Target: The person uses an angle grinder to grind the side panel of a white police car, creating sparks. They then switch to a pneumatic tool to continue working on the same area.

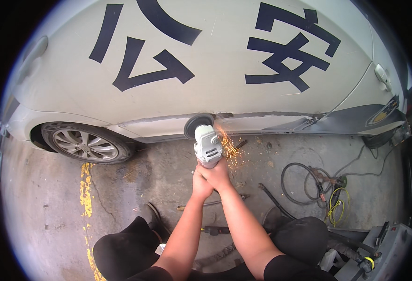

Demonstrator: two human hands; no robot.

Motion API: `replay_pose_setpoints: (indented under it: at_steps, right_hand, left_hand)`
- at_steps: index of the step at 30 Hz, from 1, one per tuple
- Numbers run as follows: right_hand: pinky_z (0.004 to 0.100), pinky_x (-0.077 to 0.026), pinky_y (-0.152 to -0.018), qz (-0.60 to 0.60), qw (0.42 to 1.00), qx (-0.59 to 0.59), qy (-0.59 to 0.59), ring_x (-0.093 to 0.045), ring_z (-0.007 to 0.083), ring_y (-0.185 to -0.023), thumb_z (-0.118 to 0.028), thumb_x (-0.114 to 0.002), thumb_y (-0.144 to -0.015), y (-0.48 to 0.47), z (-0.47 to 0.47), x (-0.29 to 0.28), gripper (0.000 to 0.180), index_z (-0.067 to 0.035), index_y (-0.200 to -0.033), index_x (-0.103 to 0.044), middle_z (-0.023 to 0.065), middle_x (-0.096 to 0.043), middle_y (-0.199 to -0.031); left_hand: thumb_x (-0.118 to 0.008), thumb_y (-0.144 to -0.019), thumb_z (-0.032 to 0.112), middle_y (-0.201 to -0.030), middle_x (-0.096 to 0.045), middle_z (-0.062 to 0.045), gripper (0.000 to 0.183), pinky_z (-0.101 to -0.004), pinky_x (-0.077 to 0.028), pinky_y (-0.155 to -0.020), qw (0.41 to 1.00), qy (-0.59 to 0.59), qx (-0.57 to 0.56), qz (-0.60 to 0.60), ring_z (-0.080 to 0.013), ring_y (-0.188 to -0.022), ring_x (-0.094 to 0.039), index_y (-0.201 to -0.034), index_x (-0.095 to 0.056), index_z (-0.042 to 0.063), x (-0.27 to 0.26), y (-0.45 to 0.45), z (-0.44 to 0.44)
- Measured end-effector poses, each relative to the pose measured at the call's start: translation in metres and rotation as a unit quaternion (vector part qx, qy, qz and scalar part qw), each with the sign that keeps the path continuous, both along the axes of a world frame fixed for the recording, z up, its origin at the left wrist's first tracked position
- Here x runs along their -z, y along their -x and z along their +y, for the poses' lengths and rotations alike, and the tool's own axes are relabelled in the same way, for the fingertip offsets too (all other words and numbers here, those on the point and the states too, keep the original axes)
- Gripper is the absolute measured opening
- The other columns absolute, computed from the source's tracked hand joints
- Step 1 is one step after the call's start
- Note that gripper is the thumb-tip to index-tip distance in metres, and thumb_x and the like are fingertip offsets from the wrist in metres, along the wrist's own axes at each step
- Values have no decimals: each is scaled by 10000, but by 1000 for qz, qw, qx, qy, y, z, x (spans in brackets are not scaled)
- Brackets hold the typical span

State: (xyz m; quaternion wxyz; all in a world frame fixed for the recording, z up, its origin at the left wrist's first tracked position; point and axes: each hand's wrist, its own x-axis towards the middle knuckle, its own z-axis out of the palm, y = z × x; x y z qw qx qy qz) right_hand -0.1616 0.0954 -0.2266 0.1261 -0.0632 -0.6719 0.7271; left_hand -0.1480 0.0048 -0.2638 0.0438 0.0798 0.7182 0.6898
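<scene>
Both my hands are wrapped around the body of an angle grinder (208,145) at the picture's middle. My left hand (202,184) lies lower and to the left, partly hidden. My right hand (217,174) overlaps it just behind the grinder's head. The round abrasive disc (193,127) of the grinder is against the lower side of a white car (157,102), along a grey, bare-looking strip (269,115). Orange sparks (230,145) fly down and to the right from the disc. Large dark lettering covers the car's side above.
An alloy wheel (85,144) stands to the left. Coiled cables (299,182) and a yellow-green cord (338,210) lie on the concrete floor at the right. A thin rod (211,203), a dark hose (278,203) and a torch-like tool (214,230) lie between my legs. A grey metal case (390,249) is lower right.
</scene>
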Motion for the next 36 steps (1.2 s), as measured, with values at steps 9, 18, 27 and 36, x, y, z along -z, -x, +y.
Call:
replay_pose_setpoints:
  at_steps: [9,18,27,36]
  right_hand:
    - [394,-589,-823,-13,1000,3,4,-742,203,-897,-128,-866,-726,0,-3,9,376,18,-1038,-715,118,-772,-990]
    - [396,-585,-821,-3,1000,-1,6,-743,220,-885,-140,-859,-726,1,-2,2,385,28,-1036,-702,128,-769,-968]
    - [401,-585,-826,-20,999,-1,27,-744,226,-893,-136,-861,-714,-1,-3,8,400,30,-1043,-706,132,-773,-981]
    - [398,-583,-831,-25,998,-9,52,-737,215,-900,-128,-858,-713,-1,-2,1,395,21,-1047,-709,117,-770,-987]
  left_hand:
    - [-838,-865,169,-1189,-765,-199,420,-440,-562,-960,999,-7,-30,29,-316,-1130,-735,-1224,-716,-10,-3,-3,1]
    - [-873,-851,130,-1356,-691,-132,631,-386,-509,-1069,1000,9,17,-18,-224,-1252,-655,-1406,-603,-1,0,2,-4]
    - [-873,-852,118,-1382,-680,-135,611,-387,-502,-1083,1000,6,11,-7,-225,-1267,-649,-1394,-619,0,7,-1,-5]
    - [-870,-863,128,-1386,-681,-131,620,-385,-504,-1082,1000,1,10,-4,-221,-1273,-643,-1410,-610,-4,4,0,-4]
